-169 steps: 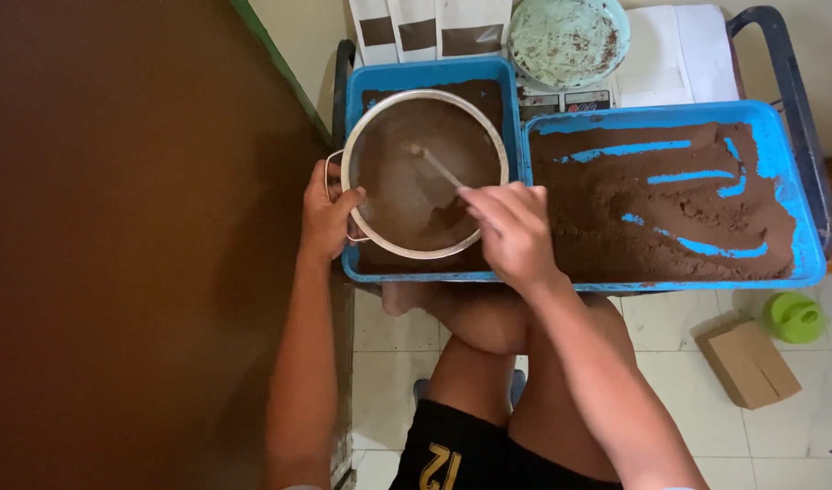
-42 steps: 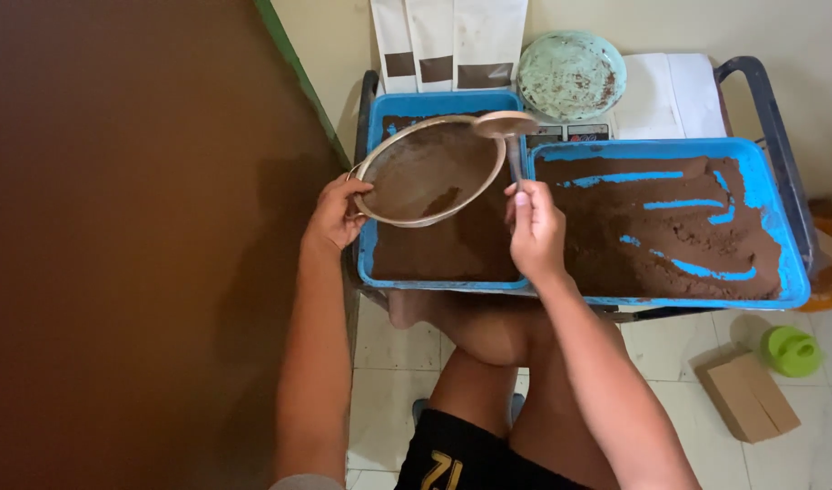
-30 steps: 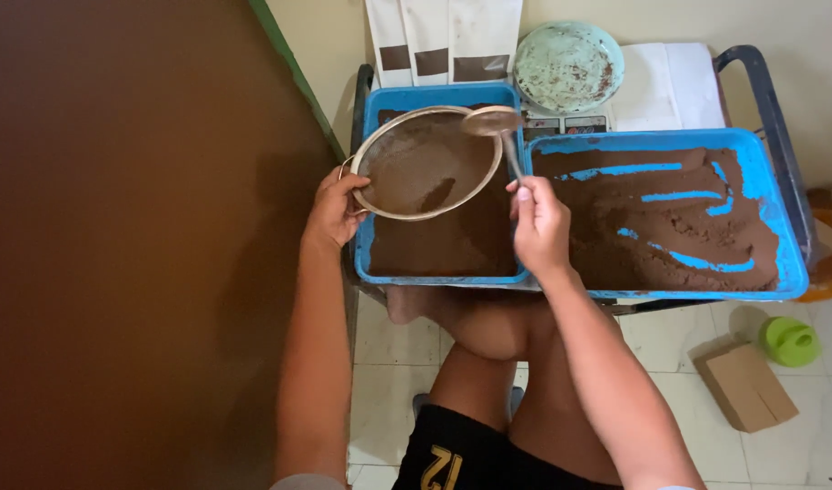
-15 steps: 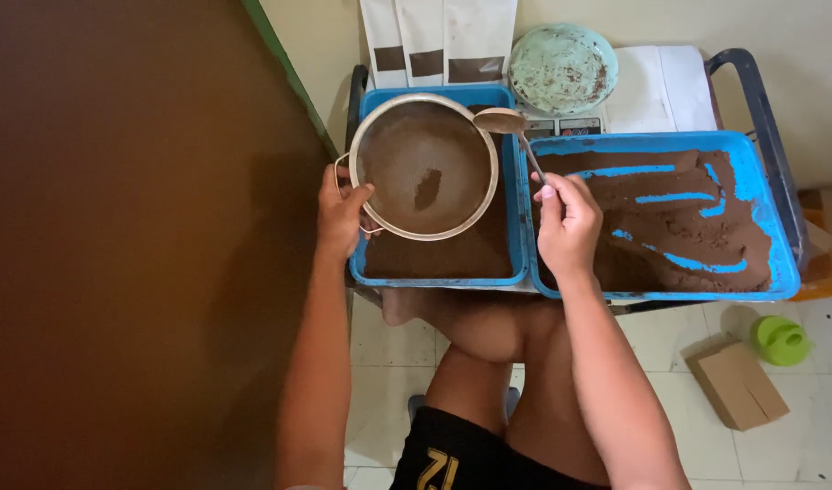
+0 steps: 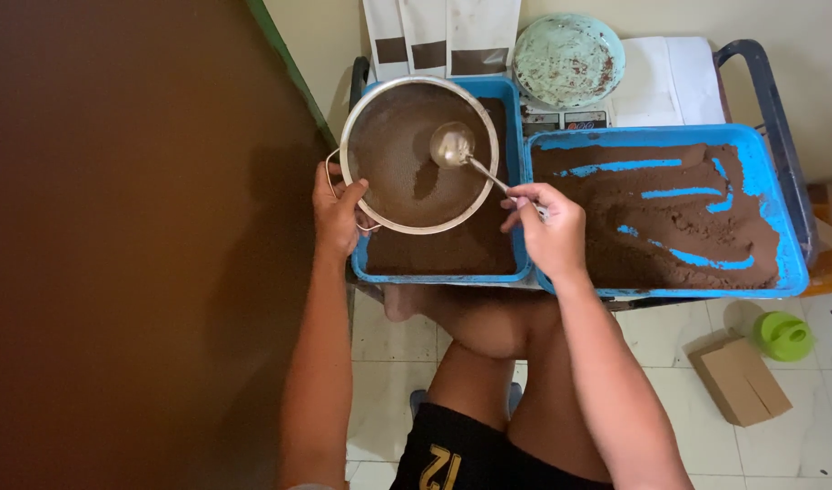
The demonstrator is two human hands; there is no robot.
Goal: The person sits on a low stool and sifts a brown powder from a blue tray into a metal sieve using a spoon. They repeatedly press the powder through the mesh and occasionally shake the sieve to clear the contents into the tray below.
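1. Two hands share the work: the left hand [image 5: 339, 213] is closed around the wire handle of the round metal sieve [image 5: 419, 152] and holds it over the smaller blue tray [image 5: 517, 181], while the right hand [image 5: 550, 227] pinches the handle of the metal spoon [image 5: 466, 156] between thumb and fingers.
2. The bowl of the spoon is inside the sieve, near its middle, and a small heap of brown powder [image 5: 425, 181] lies on the mesh just beside it.
3. I think the sieve should be kept level and fully above the smaller tray, so the fine powder falls onto the brown layer below and not on the floor.
4. It seems good to press lightly with the back of the spoon and stir in small circles; hard pressing could bend the mesh or push lumps through.
5. The left grip looks firm enough; a looser one could let the sieve tilt toward the handle.
6. The larger blue tray [image 5: 792, 263], just to the right, holds more brown powder with furrows in it, so the spoon has only a short way to go there.
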